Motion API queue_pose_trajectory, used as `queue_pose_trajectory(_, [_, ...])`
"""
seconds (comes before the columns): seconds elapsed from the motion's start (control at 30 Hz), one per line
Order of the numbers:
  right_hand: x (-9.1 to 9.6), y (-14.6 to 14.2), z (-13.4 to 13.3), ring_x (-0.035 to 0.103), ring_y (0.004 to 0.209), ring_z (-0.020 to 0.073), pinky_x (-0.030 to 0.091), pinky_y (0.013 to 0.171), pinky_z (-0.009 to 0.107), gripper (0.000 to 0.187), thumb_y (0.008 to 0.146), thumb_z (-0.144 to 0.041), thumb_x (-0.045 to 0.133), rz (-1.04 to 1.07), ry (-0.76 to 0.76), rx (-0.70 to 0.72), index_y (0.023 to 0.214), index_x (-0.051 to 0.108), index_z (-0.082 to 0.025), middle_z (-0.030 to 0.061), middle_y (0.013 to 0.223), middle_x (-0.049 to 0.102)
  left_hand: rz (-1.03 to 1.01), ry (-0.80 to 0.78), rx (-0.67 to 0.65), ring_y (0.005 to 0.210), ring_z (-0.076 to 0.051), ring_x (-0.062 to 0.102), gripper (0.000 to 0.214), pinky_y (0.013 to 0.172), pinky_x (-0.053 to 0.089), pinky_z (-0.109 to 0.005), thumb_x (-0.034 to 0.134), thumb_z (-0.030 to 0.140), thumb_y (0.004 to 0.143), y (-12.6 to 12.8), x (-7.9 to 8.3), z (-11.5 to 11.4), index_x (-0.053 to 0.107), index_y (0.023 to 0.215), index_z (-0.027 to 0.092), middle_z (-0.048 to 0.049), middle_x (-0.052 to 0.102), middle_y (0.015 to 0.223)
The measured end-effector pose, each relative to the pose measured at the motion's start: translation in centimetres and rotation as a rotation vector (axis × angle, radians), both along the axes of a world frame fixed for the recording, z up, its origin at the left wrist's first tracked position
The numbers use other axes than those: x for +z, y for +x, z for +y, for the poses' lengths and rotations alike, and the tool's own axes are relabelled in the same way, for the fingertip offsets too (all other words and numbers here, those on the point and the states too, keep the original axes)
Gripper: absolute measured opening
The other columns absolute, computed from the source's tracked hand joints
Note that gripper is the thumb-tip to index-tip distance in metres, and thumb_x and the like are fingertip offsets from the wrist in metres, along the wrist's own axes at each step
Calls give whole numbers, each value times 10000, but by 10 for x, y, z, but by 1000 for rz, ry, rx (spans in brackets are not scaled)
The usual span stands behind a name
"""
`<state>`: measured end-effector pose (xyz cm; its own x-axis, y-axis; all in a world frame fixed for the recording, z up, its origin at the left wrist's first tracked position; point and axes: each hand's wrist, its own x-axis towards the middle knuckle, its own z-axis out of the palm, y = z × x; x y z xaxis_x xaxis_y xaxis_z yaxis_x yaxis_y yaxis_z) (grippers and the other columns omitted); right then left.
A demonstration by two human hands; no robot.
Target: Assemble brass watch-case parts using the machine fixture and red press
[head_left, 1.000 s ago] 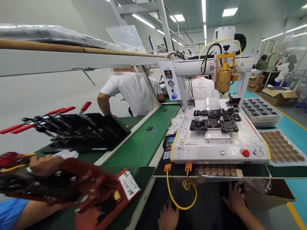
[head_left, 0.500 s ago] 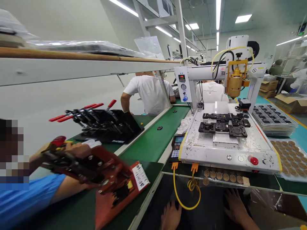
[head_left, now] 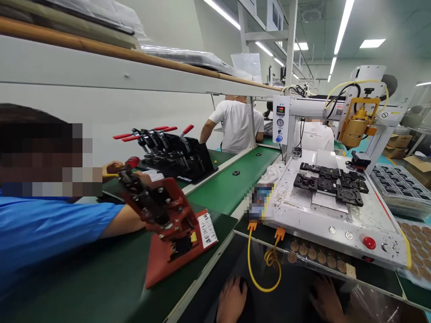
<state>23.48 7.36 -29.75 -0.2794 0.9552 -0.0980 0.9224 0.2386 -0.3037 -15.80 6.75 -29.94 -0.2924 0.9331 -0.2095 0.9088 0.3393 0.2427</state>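
Note:
My left hand point(head_left: 232, 298) lies palm down on the dark surface below the bench edge, thumb apart from the fingers, holding nothing that I can see. To the right, my right hand point(head_left: 325, 296) rests on the same dark surface with its fingers stretched out, partly in shadow and blurred. A looped yellow cable point(head_left: 249, 264) hangs between them from the front of the white dispensing machine point(head_left: 336, 229). Several black fixture parts point(head_left: 332, 181) sit on the machine's bed, below its gold dispensing head point(head_left: 356, 130). Round brown discs point(head_left: 312, 255) lie in a row along the bench edge.
On the left, a co-worker in a blue sleeve point(head_left: 57, 224) reaches behind a red toggle press point(head_left: 178, 242). Black clamp fixtures point(head_left: 175, 154) with red handles stand beyond. A green conveyor belt point(head_left: 218, 190) carries small dark parts. Stacked trays point(head_left: 400, 179) stand at right.
The view has swung left, so the machine and bench sit further right and more of the co-worker shows. My hands remain low on the dark surface.

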Motion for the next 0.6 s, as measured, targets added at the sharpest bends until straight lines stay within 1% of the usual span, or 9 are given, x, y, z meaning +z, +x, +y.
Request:
queue_pose_trajectory(0.1, [-4,2,2,519,1452,384,349,1268,542,454,887,-331,563,-1,8,0,1285,780,-321,25,1455,691,-18,1,3,1479,-322,509,528,1227,363,-461,429,325,982,-1,-1,1,635,1430,136,-176,604,1540])
queue_pose_trajectory(0.23, [-11,2,2,514,1462,384,343,1276,542,442,906,-331,535,22,24,-9,1270,785,-307,40,1444,699,-17,-28,4,1480,-319,512,548,1224,367,-459,409,342,993,-2,3,5,624,1450,128,-172,598,1553])
queue_pose_trajectory(0.37, [-20,4,6,539,1441,388,358,1271,538,507,852,-290,568,53,29,-42,1319,765,-302,44,1448,697,14,-67,-23,1502,-317,493,574,1235,366,-451,356,336,1022,0,7,5,601,1484,100,-180,568,1585])
queue_pose_trajectory(0.43, [-24,4,9,563,1412,402,380,1255,549,509,816,-279,612,74,35,-64,1297,774,-321,42,1415,719,33,-81,-42,1521,-320,472,591,1255,347,-453,346,328,1025,1,9,3,582,1506,80,-188,543,1606])
queue_pose_trajectory(0.5, [-27,5,10,586,1374,429,429,1214,570,433,767,-282,694,98,41,-78,1176,812,-362,25,1325,765,76,-121,-70,1551,-330,430,616,1268,333,-462,340,325,1021,2,10,-2,543,1545,73,-188,493,1646])
queue_pose_trajectory(0.53, [-28,5,10,591,1363,435,447,1193,584,379,754,-286,742,111,46,-83,1116,820,-365,22,1288,778,104,-152,-86,1571,-337,398,633,1269,331,-476,338,329,1018,1,11,-4,508,1574,79,-183,456,1672])
queue_pose_trajectory(0.6, [-30,3,8,591,1357,408,469,1156,598,277,799,-315,813,137,62,-98,1075,806,-333,35,1285,767,128,-226,-119,1606,-359,323,673,1257,343,-525,327,363,1015,-1,13,-8,415,1635,117,-161,363,1726])
